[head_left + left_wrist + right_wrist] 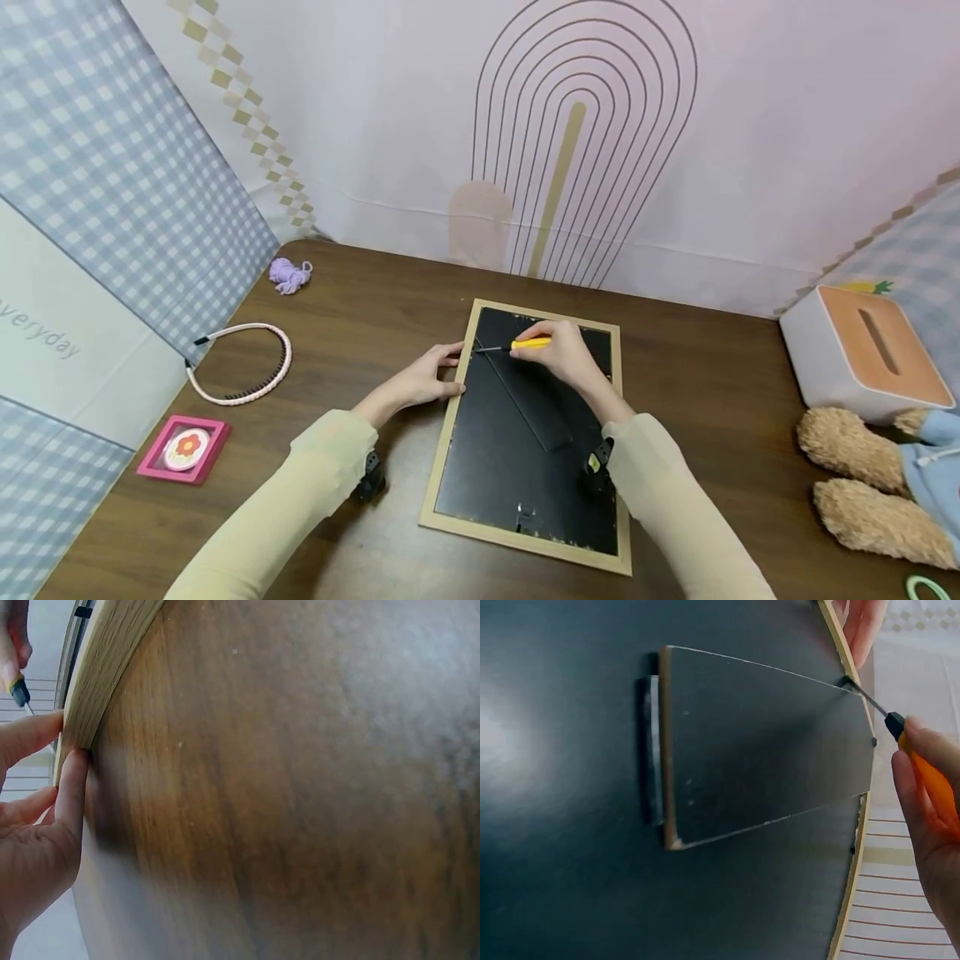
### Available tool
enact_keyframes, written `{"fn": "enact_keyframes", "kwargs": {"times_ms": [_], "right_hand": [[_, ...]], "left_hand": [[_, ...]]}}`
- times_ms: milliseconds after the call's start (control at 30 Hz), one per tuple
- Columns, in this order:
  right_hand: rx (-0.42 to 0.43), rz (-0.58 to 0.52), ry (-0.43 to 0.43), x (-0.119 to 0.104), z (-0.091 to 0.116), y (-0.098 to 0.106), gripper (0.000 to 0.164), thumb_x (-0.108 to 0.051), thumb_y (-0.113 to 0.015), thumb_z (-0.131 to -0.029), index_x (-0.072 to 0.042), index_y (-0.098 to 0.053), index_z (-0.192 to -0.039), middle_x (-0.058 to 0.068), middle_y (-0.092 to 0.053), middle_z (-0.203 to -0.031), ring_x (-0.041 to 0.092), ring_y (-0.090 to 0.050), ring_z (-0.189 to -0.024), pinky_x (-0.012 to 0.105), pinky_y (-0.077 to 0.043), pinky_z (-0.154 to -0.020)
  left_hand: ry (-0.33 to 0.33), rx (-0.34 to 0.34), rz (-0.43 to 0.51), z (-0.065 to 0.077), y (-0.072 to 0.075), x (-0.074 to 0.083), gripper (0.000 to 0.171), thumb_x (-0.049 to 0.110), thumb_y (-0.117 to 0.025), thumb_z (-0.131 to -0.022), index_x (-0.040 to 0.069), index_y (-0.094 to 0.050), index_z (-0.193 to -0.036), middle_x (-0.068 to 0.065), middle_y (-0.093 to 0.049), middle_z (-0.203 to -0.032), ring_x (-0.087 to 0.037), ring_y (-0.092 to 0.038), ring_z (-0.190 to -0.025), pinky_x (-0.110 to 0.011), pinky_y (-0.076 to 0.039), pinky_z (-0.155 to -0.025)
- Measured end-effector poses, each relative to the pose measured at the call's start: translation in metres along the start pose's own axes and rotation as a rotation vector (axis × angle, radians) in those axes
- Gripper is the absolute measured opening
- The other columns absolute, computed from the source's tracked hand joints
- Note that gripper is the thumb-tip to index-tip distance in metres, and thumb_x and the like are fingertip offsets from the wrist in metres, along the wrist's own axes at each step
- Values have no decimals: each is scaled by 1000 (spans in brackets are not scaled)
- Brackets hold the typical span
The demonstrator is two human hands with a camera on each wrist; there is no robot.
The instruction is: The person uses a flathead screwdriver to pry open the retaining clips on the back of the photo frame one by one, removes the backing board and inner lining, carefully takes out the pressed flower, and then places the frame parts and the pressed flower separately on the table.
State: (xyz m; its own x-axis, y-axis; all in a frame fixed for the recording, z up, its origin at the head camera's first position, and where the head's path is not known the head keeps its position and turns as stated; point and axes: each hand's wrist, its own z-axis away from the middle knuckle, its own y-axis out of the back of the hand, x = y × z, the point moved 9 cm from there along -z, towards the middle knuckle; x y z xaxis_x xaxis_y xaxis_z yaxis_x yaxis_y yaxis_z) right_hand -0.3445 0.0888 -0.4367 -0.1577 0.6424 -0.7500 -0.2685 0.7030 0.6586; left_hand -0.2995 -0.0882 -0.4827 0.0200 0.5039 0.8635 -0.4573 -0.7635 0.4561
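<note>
A picture frame (617,517) with a pale wood border lies face down, its black backing board (487,467) upward. On the board is a black easel stand (765,750), folded against it. My right hand (558,354) grips a screwdriver by its yellow handle (934,776). The thin metal shaft (491,349) points left, its tip at a small dark tab (845,681) along the frame's inner edge. My left hand (420,379) rests against the outer left side of the frame; thumb and fingertips touch the wooden border (97,675).
To the left lie a lilac yarn bundle (288,275), a braided headband (281,375) and a pink box (217,454) with a flower disc. On the right stand a white tissue box (813,358) with a wooden lid and a plush toy (855,446). A fabric backdrop (375,125) rises behind the table.
</note>
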Motion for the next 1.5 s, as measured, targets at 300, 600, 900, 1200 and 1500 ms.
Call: {"fn": "enact_keyframes", "kwargs": {"times_ms": [300, 600, 900, 1200, 1500], "right_hand": [[-178, -39, 32, 5, -11, -10, 29, -17, -72, -81, -1, -70, -105, 16, -72, -94, 18, -68, -75, 30, -56, -68], [-216, 95, 128, -40, -21, -8, 24, -12, -72, -79, 3, -72, -98, 17, -73, -84, 21, -69, -65, 27, -56, -61], [-210, 408, 222, -98, -28, -25, 11, -6, -71, -77, 3, -74, -83, 14, -72, -77, 17, -65, -60, 25, -54, -59], [-262, 593, 238, -130, -33, -43, 17, 7, -57, -80, -2, -57, -66, 3, -49, -57, 12, -39, -53, 23, -36, -50], [-259, 579, 219, -122, -31, -43, 18, 4, -58, -80, -4, -58, -64, 1, -49, -59, 10, -38, -53, 22, -34, -50]], "left_hand": [[-1, 0, -3, 1, -4, 0, 73, 4, -65, -83, -2, -26, -144, -25, -36, -136, -36, -44, -127, -47, -32, -110], [-10, 8, -3, 0, -1, 3, 72, 3, -65, -83, -2, -26, -144, -26, -35, -136, -36, -44, -127, -47, -30, -111], [-51, 10, -25, -2, 1, 5, 71, 2, -65, -82, -7, -27, -142, -29, -36, -133, -38, -45, -124, -47, -32, -109], [-55, 6, -27, -1, 4, 8, 71, 4, -64, -82, -7, -27, -142, -29, -37, -133, -39, -46, -123, -48, -33, -108], [-40, 1, -19, -1, 1, 4, 71, 4, -65, -83, -6, -27, -142, -29, -37, -132, -38, -45, -124, -47, -32, -109]]}}
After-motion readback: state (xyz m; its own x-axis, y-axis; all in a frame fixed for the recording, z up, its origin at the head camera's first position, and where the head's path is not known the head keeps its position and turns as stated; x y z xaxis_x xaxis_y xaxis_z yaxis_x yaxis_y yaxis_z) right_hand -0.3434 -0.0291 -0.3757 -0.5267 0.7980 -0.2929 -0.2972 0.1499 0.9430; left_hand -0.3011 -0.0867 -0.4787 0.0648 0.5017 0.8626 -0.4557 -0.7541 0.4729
